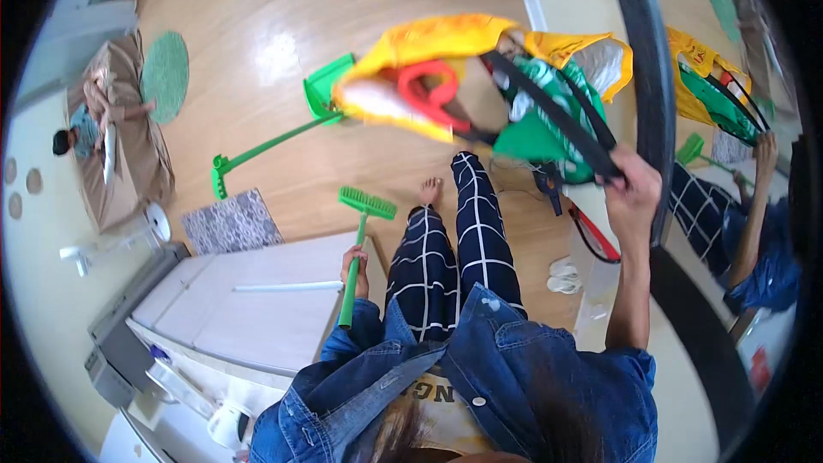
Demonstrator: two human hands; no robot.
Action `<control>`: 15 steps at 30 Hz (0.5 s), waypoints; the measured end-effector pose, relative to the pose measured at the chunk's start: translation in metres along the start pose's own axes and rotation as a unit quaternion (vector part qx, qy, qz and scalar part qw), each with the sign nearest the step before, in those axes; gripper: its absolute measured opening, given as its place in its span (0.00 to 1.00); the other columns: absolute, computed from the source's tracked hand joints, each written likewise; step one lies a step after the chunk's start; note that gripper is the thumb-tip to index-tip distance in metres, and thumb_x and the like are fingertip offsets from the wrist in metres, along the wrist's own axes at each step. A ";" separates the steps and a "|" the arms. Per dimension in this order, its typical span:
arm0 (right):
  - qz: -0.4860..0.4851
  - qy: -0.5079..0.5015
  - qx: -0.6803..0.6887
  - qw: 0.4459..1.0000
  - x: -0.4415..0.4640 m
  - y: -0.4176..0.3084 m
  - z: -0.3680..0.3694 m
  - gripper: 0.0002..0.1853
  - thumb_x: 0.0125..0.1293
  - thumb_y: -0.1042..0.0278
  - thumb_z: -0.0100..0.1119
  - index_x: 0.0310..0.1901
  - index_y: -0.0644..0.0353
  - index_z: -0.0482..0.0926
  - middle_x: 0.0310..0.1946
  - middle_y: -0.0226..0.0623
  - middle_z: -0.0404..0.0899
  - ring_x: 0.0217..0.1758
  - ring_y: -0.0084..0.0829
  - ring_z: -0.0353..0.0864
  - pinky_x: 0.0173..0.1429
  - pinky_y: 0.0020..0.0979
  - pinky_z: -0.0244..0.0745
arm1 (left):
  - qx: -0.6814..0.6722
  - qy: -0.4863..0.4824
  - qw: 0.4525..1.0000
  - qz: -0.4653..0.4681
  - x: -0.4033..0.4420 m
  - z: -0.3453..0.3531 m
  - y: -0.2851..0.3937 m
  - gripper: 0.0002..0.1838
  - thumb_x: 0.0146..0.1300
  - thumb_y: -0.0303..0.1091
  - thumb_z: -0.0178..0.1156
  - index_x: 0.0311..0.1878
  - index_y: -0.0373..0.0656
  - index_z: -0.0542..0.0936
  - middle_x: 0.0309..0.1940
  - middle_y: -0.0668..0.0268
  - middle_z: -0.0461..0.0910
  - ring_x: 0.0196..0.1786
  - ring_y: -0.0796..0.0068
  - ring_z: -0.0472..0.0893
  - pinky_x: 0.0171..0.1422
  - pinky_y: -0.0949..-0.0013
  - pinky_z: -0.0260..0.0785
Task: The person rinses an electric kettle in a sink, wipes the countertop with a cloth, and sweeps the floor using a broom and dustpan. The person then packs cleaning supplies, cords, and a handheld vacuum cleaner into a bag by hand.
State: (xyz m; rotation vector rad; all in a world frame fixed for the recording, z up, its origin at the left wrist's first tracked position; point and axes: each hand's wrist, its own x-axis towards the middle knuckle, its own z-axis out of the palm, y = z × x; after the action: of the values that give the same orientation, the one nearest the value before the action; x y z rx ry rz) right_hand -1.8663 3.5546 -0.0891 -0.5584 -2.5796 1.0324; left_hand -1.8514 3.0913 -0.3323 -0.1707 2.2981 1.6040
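Note:
My left hand [355, 269] is wrapped round the handle of a green broom [352, 291], whose bristled head [367, 203] points away from me, near my bare foot. My raised right hand [633, 180] grips the black straps of a bundle of bags. In that bundle are a yellow bag [446, 34] with a red handle [429, 90] and a green patterned bag [557, 107]; both hang above the floor, slightly blurred. Beyond the broom, a green long-handled dustpan [328, 86] lies on the wooden floor, partly overlapped by the yellow bag.
A black-framed mirror [653, 77] stands close on my right, reflecting the bags and my arm. White shoes [564, 276] sit by the wall. To the left are a grey patterned mat [231, 223], a green round rug [165, 77] and a person [86, 124] on a brown-covered sofa [129, 154].

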 end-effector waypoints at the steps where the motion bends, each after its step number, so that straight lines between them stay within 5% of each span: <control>1: -0.011 0.009 0.022 1.000 -0.022 -0.020 -0.017 0.12 0.31 0.90 0.43 0.22 0.67 0.70 0.15 0.35 0.67 0.17 0.27 0.69 0.22 0.20 0.60 | -0.008 -0.002 1.000 0.023 -0.001 -0.009 -0.013 0.08 0.56 0.36 0.56 0.29 0.41 0.74 0.36 0.61 0.72 0.42 0.71 0.70 0.47 0.71 0.62; 3: 0.012 0.021 0.054 0.998 -0.080 -0.053 -0.044 0.10 0.29 0.89 0.43 0.18 0.66 0.69 0.12 0.35 0.66 0.14 0.25 0.66 0.17 0.21 0.55 | -0.037 -0.020 0.999 0.021 -0.002 -0.030 -0.028 0.05 0.55 0.32 0.55 0.28 0.42 0.74 0.35 0.63 0.72 0.43 0.70 0.70 0.50 0.68 0.61; 4: 0.016 0.018 0.031 0.999 -0.110 -0.067 -0.053 0.11 0.30 0.89 0.43 0.19 0.66 0.70 0.13 0.36 0.66 0.13 0.26 0.65 0.17 0.21 0.54 | -0.003 -0.007 0.998 0.068 0.001 -0.036 -0.029 0.03 0.54 0.30 0.55 0.28 0.42 0.75 0.30 0.64 0.72 0.37 0.72 0.71 0.41 0.71 0.64; 6: 0.056 0.037 0.068 0.995 -0.177 -0.096 -0.055 0.12 0.31 0.90 0.44 0.21 0.66 0.71 0.15 0.36 0.66 0.14 0.26 0.65 0.17 0.22 0.55 | 0.002 -0.036 0.996 0.087 0.007 -0.043 -0.022 0.03 0.54 0.30 0.55 0.28 0.42 0.74 0.30 0.64 0.72 0.37 0.72 0.71 0.41 0.71 0.64; 10: 0.237 -0.033 0.125 0.963 -0.286 -0.153 -0.040 0.10 0.36 0.89 0.49 0.24 0.66 0.71 0.17 0.38 0.65 0.18 0.31 0.68 0.22 0.25 0.61 | 0.012 -0.113 0.988 0.106 0.006 -0.053 -0.007 0.03 0.53 0.30 0.55 0.27 0.41 0.74 0.30 0.64 0.72 0.36 0.73 0.71 0.40 0.71 0.64; 15: 0.329 0.090 0.191 0.920 -0.402 -0.169 0.014 0.12 0.40 0.86 0.53 0.29 0.62 0.70 0.20 0.38 0.64 0.23 0.33 0.68 0.27 0.28 0.63 | 0.037 -0.224 0.967 0.114 0.009 -0.048 0.012 0.03 0.53 0.30 0.55 0.27 0.41 0.74 0.29 0.64 0.72 0.35 0.73 0.71 0.39 0.71 0.64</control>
State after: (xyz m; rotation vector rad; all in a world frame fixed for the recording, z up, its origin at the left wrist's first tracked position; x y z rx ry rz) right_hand -1.5601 3.2487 -0.0341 -1.3819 -1.9679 1.5480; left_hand -1.8733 3.0523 -0.3098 0.4468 2.0673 1.4686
